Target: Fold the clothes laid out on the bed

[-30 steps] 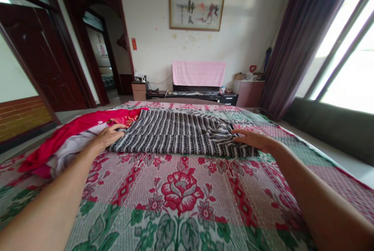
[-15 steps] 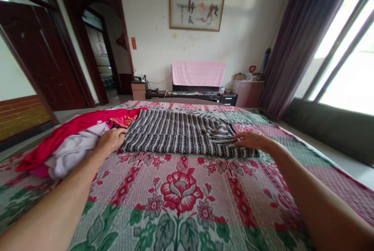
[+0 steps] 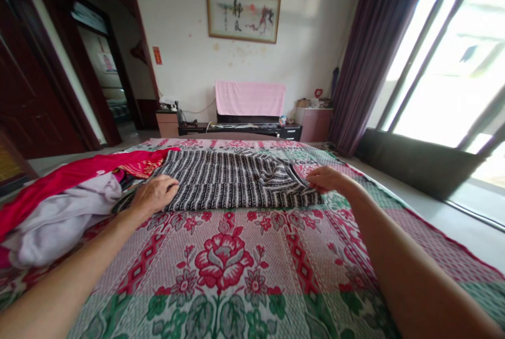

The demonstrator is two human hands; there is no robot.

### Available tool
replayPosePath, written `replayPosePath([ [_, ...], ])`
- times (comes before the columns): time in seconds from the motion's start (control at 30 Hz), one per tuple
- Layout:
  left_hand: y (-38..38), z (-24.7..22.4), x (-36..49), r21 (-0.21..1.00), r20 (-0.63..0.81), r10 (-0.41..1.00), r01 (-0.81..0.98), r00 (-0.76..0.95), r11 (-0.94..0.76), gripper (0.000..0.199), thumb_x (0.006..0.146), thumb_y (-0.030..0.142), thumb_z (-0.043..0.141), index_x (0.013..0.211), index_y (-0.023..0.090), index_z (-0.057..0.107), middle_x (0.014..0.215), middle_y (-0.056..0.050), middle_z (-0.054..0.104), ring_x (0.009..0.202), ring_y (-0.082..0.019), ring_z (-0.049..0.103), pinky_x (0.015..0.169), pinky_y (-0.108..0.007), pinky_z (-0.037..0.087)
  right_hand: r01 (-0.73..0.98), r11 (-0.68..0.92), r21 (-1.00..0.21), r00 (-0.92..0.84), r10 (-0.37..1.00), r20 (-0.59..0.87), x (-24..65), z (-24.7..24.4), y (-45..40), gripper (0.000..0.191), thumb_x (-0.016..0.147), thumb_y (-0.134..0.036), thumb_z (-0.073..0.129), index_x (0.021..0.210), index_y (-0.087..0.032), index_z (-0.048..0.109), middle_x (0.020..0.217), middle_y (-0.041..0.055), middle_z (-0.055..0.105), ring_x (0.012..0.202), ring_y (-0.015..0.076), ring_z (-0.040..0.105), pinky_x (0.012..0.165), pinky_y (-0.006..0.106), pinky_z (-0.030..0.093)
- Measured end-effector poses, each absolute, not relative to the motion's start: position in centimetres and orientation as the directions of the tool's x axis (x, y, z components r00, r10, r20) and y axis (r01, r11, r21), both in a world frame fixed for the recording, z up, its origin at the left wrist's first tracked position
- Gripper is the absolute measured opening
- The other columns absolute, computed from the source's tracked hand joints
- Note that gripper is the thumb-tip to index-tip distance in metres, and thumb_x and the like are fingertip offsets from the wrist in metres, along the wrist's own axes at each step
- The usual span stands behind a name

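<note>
A black-and-white striped knit top [image 3: 221, 178] lies folded lengthwise across the flowered bedspread [image 3: 268, 255]. Its right end is bunched into curved folds near a dark edge. My left hand [image 3: 155, 193] is closed on the cloth at the left end, fingers curled under. At the other end, my right hand [image 3: 325, 178] pinches the edge by the bunched folds; its fingertips are partly hidden. Part of the top stretches left beyond my left hand, beside a heap of clothes.
Left of the top, a red garment [image 3: 90, 165] and a pale grey-lilac garment [image 3: 65, 218] lie heaped. Beyond the bed stands a low black cabinet [image 3: 252, 130], with a pink cloth [image 3: 250, 98] draped above it. A purple curtain [image 3: 365, 60] hangs by the window at right.
The view has turned to the right. My left hand has moved inward over the top's left end and its fingers have curled. My right hand's fingers have drawn together at the right edge.
</note>
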State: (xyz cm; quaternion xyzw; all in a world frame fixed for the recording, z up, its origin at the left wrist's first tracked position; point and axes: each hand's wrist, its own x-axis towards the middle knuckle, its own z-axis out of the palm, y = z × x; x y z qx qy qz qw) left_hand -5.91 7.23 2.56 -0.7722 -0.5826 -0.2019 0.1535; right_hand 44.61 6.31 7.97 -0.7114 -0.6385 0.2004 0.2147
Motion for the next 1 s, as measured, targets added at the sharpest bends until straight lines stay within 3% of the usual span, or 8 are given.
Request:
replayPosePath([
  [0.13,7.3,1.5,-5.2,-0.01,0.469,0.834,0.946,0.29,-0.324,0.044,0.083,0.037,0.036,0.094,0.015,0.072,0.101,-0.011,0.071,0.097,-0.026,0.063,0.093,-0.039,0.044,0.84,-0.124,-0.528,0.067,0.99,-0.126,44.4,7.7,6.3,0.029,0.081,-0.033,0.055,0.059,-0.016,0.059,0.047,-0.0025,0.05,0.04,0.0074,0.044,0.043,0.02,0.039],
  [0.27,7.4,1.3,-5.5,-0.001,0.475,0.827,0.94,0.3,-0.341,0.043,0.082,0.036,0.036,0.095,0.016,0.072,0.102,-0.01,0.071,0.098,-0.027,0.063,0.093,-0.041,0.044,0.921,-0.034,-0.388,0.027,0.999,-0.022,43.8,6.7,7.0,0.032,0.08,-0.039,0.055,0.06,-0.015,0.064,0.045,-0.003,0.047,0.043,0.0079,0.043,0.043,0.02,0.033],
  [0.4,7.5,1.1,-5.7,0.001,0.501,0.81,0.936,0.305,-0.353,0.042,0.082,0.036,0.036,0.092,0.017,0.072,0.1,-0.009,0.072,0.096,-0.026,0.064,0.091,-0.04,0.046,0.972,-0.016,-0.234,0.041,0.994,0.103,42.3,5.7,7.5,0.035,0.081,-0.041,0.052,0.066,-0.015,0.071,0.054,0.0014,0.057,0.055,0.0114,0.052,0.05,0.022,0.034],
  [0.5,7.7,0.9,-5.8,0.005,0.507,0.81,0.938,0.295,-0.345,0.042,0.082,0.037,0.036,0.091,0.018,0.072,0.099,-0.009,0.072,0.094,-0.026,0.064,0.09,-0.04,0.047,0.982,-0.047,-0.183,0.067,0.992,0.105,41.3,5.3,7.5,0.041,0.083,-0.046,0.048,0.07,-0.016,0.073,0.06,0.0042,0.063,0.062,0.0145,0.057,0.054,0.023,0.036],
  [0.7,7.6,0.7,-5.9,0.011,0.53,0.797,0.937,0.29,-0.349,0.041,0.083,0.037,0.038,0.093,0.018,0.072,0.101,-0.009,0.07,0.094,-0.025,0.064,0.092,-0.038,0.046,0.993,-0.064,-0.101,0.068,0.997,0.04,40.8,6.2,6.8,0.031,0.08,-0.032,0.05,0.083,-0.015,0.076,0.076,0.0077,0.071,0.072,0.0169,0.063,0.058,0.022,0.041],
  [0.9,7.4,0.8,-5.6,-0.006,0.561,0.765,0.925,0.317,-0.379,0.04,0.085,0.037,0.038,0.093,0.017,0.072,0.1,-0.01,0.07,0.093,-0.024,0.063,0.092,-0.036,0.046,0.999,-0.032,0.024,0.032,0.999,-0.029,41.5,6.8,6.9,0.028,0.078,-0.026,0.054,0.083,-0.01,0.076,0.078,0.0142,0.072,0.076,0.0207,0.066,0.064,0.024,0.044],
  [1.0,7.2,0.9,-5.4,-0.007,0.552,0.772,0.927,0.317,-0.375,0.04,0.084,0.038,0.037,0.091,0.018,0.072,0.099,-0.009,0.07,0.092,-0.024,0.064,0.091,-0.036,0.047,0.998,-0.062,0.008,0.063,0.998,-0.01,41.6,6.7,6.7,0.026,0.075,-0.027,0.057,0.085,-0.011,0.075,0.081,0.0154,0.072,0.08,0.0222,0.066,0.066,0.026,0.046],
])
